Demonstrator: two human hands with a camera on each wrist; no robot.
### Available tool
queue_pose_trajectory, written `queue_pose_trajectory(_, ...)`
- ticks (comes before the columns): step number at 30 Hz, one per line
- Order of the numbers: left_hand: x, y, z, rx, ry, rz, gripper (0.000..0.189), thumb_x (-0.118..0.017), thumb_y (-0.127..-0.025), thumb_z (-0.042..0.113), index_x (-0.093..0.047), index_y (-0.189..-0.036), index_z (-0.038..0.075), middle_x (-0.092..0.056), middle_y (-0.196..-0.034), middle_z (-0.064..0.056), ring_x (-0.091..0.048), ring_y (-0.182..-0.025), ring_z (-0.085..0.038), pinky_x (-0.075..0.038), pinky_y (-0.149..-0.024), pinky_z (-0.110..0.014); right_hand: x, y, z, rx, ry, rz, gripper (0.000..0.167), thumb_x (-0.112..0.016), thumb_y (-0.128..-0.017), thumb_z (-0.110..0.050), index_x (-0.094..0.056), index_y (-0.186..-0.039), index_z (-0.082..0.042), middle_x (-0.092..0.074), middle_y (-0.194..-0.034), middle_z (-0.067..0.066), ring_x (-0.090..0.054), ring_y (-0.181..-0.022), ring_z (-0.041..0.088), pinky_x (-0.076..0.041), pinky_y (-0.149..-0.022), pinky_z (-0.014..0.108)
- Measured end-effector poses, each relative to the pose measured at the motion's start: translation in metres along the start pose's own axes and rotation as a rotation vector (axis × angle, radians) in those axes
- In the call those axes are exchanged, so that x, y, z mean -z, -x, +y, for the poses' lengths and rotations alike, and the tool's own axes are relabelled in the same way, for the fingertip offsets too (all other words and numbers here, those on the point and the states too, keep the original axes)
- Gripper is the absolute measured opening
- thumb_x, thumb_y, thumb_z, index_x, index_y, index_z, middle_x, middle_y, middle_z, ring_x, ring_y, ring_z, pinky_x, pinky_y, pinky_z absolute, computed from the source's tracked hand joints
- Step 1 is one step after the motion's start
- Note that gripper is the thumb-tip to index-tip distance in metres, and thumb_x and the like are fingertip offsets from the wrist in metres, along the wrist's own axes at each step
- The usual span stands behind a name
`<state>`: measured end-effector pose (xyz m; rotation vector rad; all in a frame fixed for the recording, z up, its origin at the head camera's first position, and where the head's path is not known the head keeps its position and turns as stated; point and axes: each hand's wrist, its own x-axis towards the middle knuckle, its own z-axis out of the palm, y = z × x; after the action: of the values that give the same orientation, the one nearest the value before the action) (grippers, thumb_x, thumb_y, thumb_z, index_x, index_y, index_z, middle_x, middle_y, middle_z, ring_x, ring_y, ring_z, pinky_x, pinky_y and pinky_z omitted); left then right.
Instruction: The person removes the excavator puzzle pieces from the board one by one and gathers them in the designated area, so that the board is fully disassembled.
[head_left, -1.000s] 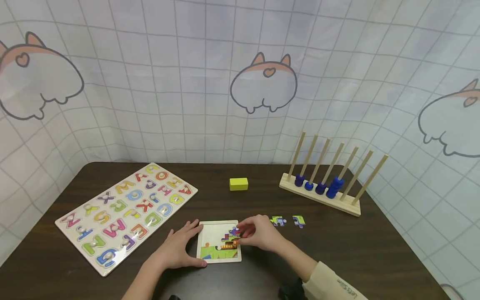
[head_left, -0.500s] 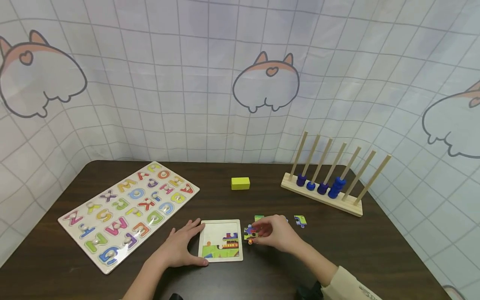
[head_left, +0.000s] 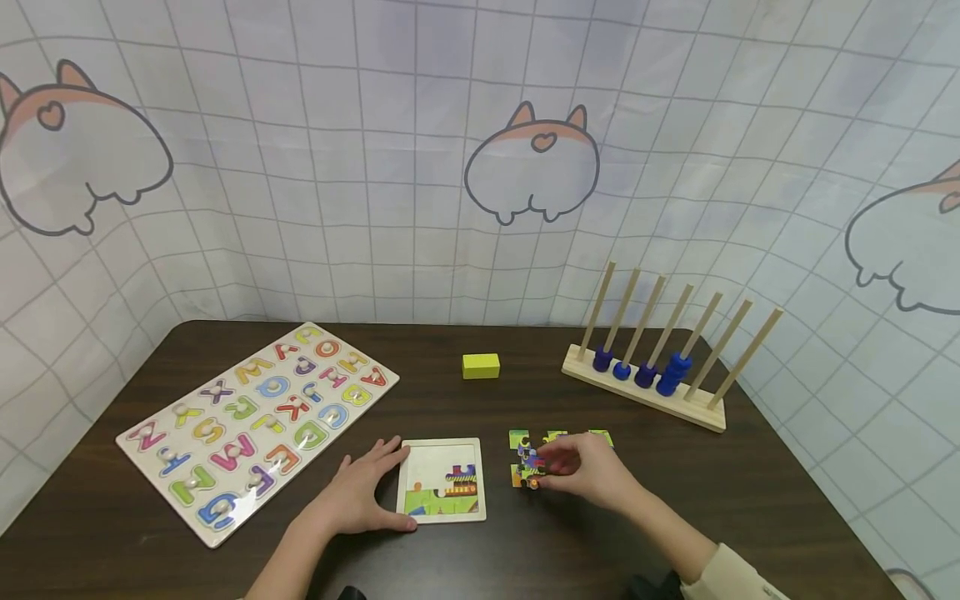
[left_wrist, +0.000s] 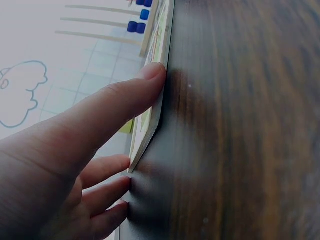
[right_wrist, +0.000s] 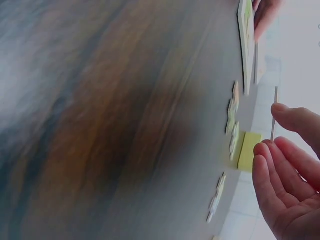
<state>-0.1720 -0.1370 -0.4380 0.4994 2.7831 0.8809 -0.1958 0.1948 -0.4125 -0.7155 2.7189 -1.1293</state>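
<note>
My left hand (head_left: pixel 358 492) holds the square wooden puzzle tray (head_left: pixel 442 518) at its left side, the thumb (left_wrist: pixel 142 82) on the near edge and a fingertip at the far left corner. Inside the tray, green pieces line the bottom and a red and purple section stands at the right; its upper left shows bare wood. To the right of the tray, my right hand (head_left: pixel 592 473) pinches a colourful jigsaw piece (head_left: pixel 532 468) between thumb and fingers. In the right wrist view this puzzle piece (right_wrist: pixel 274 122) appears edge-on, raised off the table. Loose pieces (head_left: pixel 518 437) lie behind it, partly hidden by the hand.
A wooden alphabet board (head_left: pixel 258 425) lies slanted at the left. At the back stands a yellow block (head_left: pixel 481 366). A counting rack (head_left: pixel 645 390) with upright pegs and several blue beads is at the back right. A gridded curtain (head_left: pixel 420 167) surrounds the dark table (head_left: pixel 450 567).
My right hand has moved right, away from the tray, carrying the piece out over the loose ones. The left hand keeps its hold on the tray.
</note>
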Motion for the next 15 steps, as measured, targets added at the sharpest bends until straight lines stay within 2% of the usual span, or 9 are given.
queue_pose_trajectory(6,0.0,0.0,0.0,-0.008,0.003,-0.002,0.098,-0.082,-0.057,0.05,-0.045,-0.135,0.003,-0.034,-0.143,-0.017,-0.023,-0.133,-0.038,-0.01,-0.097,-0.069,0.008,0.006,0.006,-0.001,-0.013,0.019,0.03,-0.078,-0.072,-0.015,-0.069,-0.097,-0.002,-0.068,-0.087,0.005,-0.063,-0.072,0.014,-0.052,-0.063,0.02)
queue_pose_trajectory(15,0.001,0.001,0.001,-0.009,0.008,-0.006,0.098,-0.082,-0.057,0.049,-0.044,-0.135,0.003,-0.033,-0.143,-0.017,-0.023,-0.133,-0.039,-0.009,-0.097,-0.069,0.018,0.012,0.02,-0.015,0.052,0.036,0.03,-0.078,-0.071,-0.014,-0.07,-0.096,-0.001,-0.067,-0.085,0.004,-0.063,-0.071,0.014,-0.052,-0.062,0.023)
